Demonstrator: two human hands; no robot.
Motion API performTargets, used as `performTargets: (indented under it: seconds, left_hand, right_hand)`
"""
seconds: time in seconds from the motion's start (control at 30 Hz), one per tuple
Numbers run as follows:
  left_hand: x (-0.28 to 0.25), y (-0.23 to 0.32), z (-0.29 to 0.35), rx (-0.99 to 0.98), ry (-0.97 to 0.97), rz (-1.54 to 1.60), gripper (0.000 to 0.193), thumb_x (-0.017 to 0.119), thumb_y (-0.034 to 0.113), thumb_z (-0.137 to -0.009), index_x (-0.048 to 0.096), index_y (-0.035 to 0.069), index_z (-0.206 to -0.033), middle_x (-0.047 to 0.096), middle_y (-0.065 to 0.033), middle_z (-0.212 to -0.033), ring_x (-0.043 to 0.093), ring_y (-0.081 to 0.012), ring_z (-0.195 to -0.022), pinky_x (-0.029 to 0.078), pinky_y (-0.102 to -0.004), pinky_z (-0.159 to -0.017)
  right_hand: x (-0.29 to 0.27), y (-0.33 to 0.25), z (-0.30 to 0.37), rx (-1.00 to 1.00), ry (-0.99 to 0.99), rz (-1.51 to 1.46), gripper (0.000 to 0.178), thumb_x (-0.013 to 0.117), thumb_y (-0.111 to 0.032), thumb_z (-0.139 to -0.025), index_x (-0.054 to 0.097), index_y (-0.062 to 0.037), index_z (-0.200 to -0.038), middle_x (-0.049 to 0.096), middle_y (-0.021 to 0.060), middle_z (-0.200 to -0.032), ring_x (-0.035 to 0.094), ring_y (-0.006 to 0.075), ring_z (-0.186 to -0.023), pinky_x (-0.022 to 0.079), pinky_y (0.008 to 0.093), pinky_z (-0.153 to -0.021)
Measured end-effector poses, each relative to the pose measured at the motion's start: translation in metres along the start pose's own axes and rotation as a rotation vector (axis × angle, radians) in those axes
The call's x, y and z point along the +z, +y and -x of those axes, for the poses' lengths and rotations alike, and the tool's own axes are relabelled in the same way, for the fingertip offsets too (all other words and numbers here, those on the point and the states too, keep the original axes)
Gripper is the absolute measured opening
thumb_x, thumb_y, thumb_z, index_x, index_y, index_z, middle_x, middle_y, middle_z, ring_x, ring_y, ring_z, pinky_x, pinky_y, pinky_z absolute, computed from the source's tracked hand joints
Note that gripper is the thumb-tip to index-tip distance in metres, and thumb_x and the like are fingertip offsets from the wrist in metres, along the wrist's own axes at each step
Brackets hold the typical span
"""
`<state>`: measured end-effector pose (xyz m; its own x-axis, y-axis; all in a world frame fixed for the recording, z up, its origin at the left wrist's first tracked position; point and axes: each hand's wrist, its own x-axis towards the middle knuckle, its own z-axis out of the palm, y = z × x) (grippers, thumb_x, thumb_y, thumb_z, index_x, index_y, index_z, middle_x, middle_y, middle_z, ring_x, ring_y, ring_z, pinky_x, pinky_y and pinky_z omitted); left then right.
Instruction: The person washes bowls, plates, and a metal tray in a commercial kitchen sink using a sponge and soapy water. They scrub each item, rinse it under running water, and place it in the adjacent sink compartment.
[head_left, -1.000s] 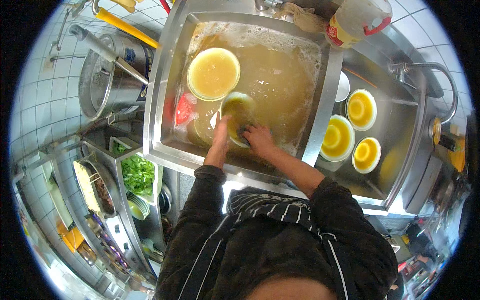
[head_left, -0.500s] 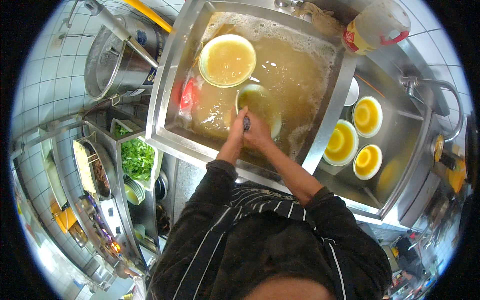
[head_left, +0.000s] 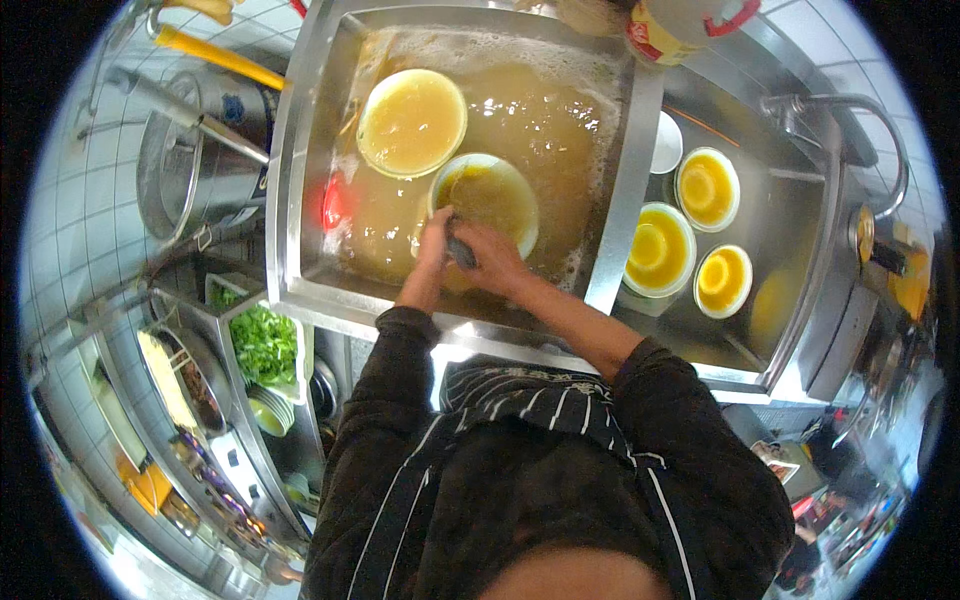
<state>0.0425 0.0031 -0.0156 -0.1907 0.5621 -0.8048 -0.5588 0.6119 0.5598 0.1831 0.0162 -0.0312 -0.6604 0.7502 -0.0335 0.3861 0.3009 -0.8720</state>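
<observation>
A pale bowl [head_left: 522, 190] is partly under the murky water at the near middle of the steel sink [head_left: 290, 215]. My left hand [head_left: 432, 247] is closed on the bowl's near left rim, its fingertips hidden. Right beside it my right hand [head_left: 492, 262] is closed round a dark grey scouring pad [head_left: 460, 252], pressed near the same rim. Another pale bowl [head_left: 412, 122], full of cloudy water, floats just beyond, at the left. A red object [head_left: 334, 202], blurred, lies in the water by the left wall.
A second basin [head_left: 690, 330] at the right holds several bowls [head_left: 708, 188] with yellowish liquid. A plastic jug [head_left: 665, 35] stands at the far right corner and a tap [head_left: 890, 130] beyond the basin. At left are a large metal pot [head_left: 175, 165] and chopped greens [head_left: 265, 345].
The view has shifted, so the sinks appear further left. The bowl in my hands has come up, and more of its rim shows above the water. Both hands keep their hold.
</observation>
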Motion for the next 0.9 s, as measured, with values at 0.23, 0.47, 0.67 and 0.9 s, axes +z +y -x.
performTargets:
  seconds: [0.23,0.47,0.67,0.9]
  left_hand:
    - [0.000,-0.005,0.000,-0.013,0.046,-0.008,0.052,0.054,0.040,-0.086,0.048,0.005,-0.124,0.057,-0.0122,-0.118,0.057,-0.0245,-0.104,0.048,-0.0387,-0.086]
    - [-0.009,0.014,0.004,-0.094,-0.107,0.126,0.047,0.052,0.038,-0.088,0.049,0.006,-0.123,0.058,-0.0123,-0.115,0.058,-0.0265,-0.099,0.050,-0.0398,-0.082]
    - [-0.002,-0.009,-0.013,0.058,0.078,0.069,0.048,0.052,0.041,-0.086,0.050,0.008,-0.120,0.057,-0.0112,-0.116,0.058,-0.0257,-0.100,0.050,-0.0391,-0.080]
    - [-0.006,0.042,0.004,-0.139,-0.008,-0.276,0.065,0.050,0.053,-0.084,0.046,0.006,-0.129,0.055,-0.0133,-0.121,0.057,-0.0318,-0.105,0.053,-0.0430,-0.076]
  right_hand:
    - [-0.046,-0.037,-0.007,0.341,-0.395,0.245,0.029,0.058,-0.019,-0.077,0.063,-0.0110,-0.105,0.057,0.0159,-0.114,0.053,0.0339,-0.108,0.043,0.0461,-0.089]
    - [-0.006,0.014,0.012,-0.137,0.012,0.320,0.048,0.075,-0.019,-0.063,0.058,-0.0146,-0.107,0.055,0.0123,-0.113,0.052,0.0342,-0.106,0.044,0.0451,-0.087]
    - [-0.016,-0.010,-0.011,0.274,-0.188,0.073,0.044,0.072,-0.019,-0.067,0.058,-0.0147,-0.109,0.056,0.0138,-0.111,0.053,0.0342,-0.105,0.044,0.0442,-0.088]
    - [-0.032,-0.008,0.012,0.186,-0.313,0.590,0.049,0.072,-0.017,-0.061,0.060,-0.0197,-0.109,0.057,0.0109,-0.106,0.054,0.0303,-0.103,0.042,0.0442,-0.087]
